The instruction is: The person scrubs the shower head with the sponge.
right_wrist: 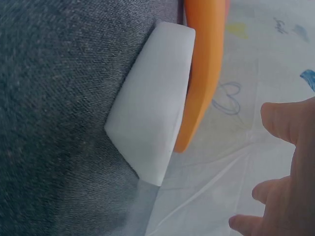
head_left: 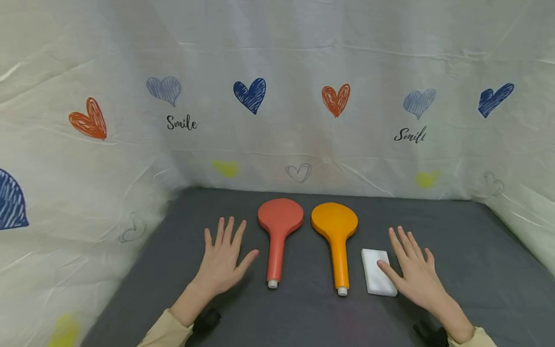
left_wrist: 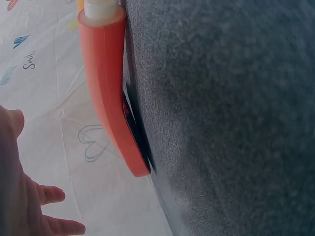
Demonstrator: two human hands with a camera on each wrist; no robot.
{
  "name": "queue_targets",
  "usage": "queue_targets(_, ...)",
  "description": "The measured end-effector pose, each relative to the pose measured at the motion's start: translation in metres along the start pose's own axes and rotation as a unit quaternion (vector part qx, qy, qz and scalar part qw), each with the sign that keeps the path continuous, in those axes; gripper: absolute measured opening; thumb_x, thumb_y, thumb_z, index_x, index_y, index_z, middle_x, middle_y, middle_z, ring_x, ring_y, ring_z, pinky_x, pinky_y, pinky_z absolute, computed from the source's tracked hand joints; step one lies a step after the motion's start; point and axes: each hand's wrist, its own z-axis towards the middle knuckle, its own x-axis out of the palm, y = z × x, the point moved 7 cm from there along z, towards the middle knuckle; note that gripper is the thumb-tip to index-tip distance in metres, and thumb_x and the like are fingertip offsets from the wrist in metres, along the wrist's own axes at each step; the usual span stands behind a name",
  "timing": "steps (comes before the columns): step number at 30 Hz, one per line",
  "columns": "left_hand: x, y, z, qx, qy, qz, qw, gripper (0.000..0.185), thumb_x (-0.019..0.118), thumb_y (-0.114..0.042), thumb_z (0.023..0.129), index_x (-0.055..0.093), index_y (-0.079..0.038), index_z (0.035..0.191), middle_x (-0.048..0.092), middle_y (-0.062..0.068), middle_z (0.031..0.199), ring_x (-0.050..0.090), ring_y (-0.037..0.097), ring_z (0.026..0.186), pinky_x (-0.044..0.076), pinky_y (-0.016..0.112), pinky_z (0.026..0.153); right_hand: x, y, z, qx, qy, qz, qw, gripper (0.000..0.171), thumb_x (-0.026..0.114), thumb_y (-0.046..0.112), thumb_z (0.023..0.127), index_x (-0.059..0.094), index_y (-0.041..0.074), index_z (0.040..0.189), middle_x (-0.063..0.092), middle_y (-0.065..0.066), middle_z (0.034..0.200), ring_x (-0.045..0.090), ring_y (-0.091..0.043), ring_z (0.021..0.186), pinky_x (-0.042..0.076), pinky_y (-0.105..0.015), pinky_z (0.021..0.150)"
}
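"Head view?"
"My red paddle [head_left: 280,215] and orange paddle [head_left: 335,220] lie at centre, round ends up-frame, straight handles [head_left: 275,255] running down to white tips [head_left: 272,284]. One smooth white block [head_left: 375,280] sits lower right of centre, long side up the frame. My left hand [head_left: 221,265] and right hand [head_left: 417,278] spread wide, holding nothing."
"Left wrist?"
"The red paddle, upper left, slants down beside grainy grey cloth [left_wrist: 236,123]."
"Right wrist?"
"The white block's central, orange behind; my fingers [right_wrist: 245,224] lower right, apart."

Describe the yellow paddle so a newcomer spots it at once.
On the dark grey table, look towards the heart-print sheet. The yellow paddle lies between the red paddle and the white block, round head towards the sheet. Yellow colour sets it apart from the red one, shape from the block.
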Motion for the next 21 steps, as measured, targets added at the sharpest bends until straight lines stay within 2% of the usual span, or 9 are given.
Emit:
queue_targets(9,0.000,-0.008,0.003,0.002,-0.002,-0.022,0.9997,0.074,0.044,-0.054,0.092,0.027,-0.004,0.145,0.017,0.027,0.148,0.006,0.042,0.138,0.006,0.068,0.101,-0.002,-0.004,0.000,-0.002,-0.014,-0.002,1.000,0.080,0.050,0.050,0.092,0.005,0.018,0.150,0.012,-0.019,0.152,0.012,-0.040,0.137,0.013,-0.072,0.092)
queue_targets(12,-0.007,-0.022,0.006,0.018,-0.030,-0.048,0.9982,0.068,0.049,-0.046,0.093,0.032,-0.003,0.143,0.026,0.026,0.145,0.016,0.041,0.136,0.012,0.065,0.102,-0.005,-0.001,0.002,-0.001,-0.025,-0.001,1.000,0.077,0.052,0.046,0.092,0.012,0.013,0.150,0.019,-0.022,0.149,0.019,-0.043,0.134,0.017,-0.069,0.092)
queue_targets(14,-0.012,-0.037,0.010,0.038,-0.053,-0.075,0.9950,0.061,0.053,-0.038,0.093,0.037,-0.001,0.139,0.035,0.024,0.140,0.028,0.039,0.132,0.019,0.062,0.102,-0.008,0.002,0.004,0.000,-0.033,-0.002,0.999,0.074,0.055,0.042,0.092,0.021,0.007,0.147,0.026,-0.024,0.146,0.028,-0.045,0.129,0.024,-0.067,0.089)
queue_targets(16,-0.014,-0.057,0.016,0.061,-0.063,-0.124,0.9884,0.055,0.056,-0.030,0.093,0.041,0.001,0.136,0.043,0.021,0.135,0.041,0.036,0.124,0.030,0.057,0.100,-0.009,0.006,0.006,0.001,-0.038,-0.004,0.999,0.068,0.058,0.038,0.091,0.031,0.001,0.143,0.035,-0.026,0.139,0.038,-0.046,0.121,0.031,-0.064,0.085)
queue_targets(17,-0.013,-0.067,0.019,0.069,-0.055,-0.154,0.9840,0.053,0.056,-0.028,0.093,0.042,0.002,0.135,0.045,0.020,0.133,0.044,0.034,0.121,0.034,0.054,0.098,-0.008,0.009,0.007,0.002,-0.038,-0.005,0.999,0.066,0.059,0.036,0.090,0.036,-0.001,0.140,0.038,-0.027,0.136,0.042,-0.046,0.117,0.035,-0.063,0.082)
queue_targets(19,-0.004,-0.088,0.027,0.074,-0.010,-0.235,0.9691,0.052,0.054,-0.026,0.094,0.040,0.001,0.136,0.047,0.017,0.132,0.049,0.031,0.117,0.040,0.049,0.095,-0.006,0.013,0.008,0.007,-0.033,-0.015,0.999,0.062,0.060,0.035,0.089,0.042,-0.003,0.134,0.044,-0.028,0.129,0.050,-0.045,0.107,0.041,-0.059,0.076)
queue_targets(21,0.011,-0.108,0.034,0.061,0.057,-0.320,0.9437,0.054,0.051,-0.028,0.096,0.034,0.002,0.139,0.046,0.019,0.132,0.049,0.031,0.116,0.043,0.046,0.092,-0.002,0.016,0.008,0.019,-0.022,-0.023,0.999,0.061,0.061,0.037,0.088,0.045,-0.005,0.130,0.048,-0.029,0.122,0.054,-0.044,0.098,0.045,-0.056,0.071)
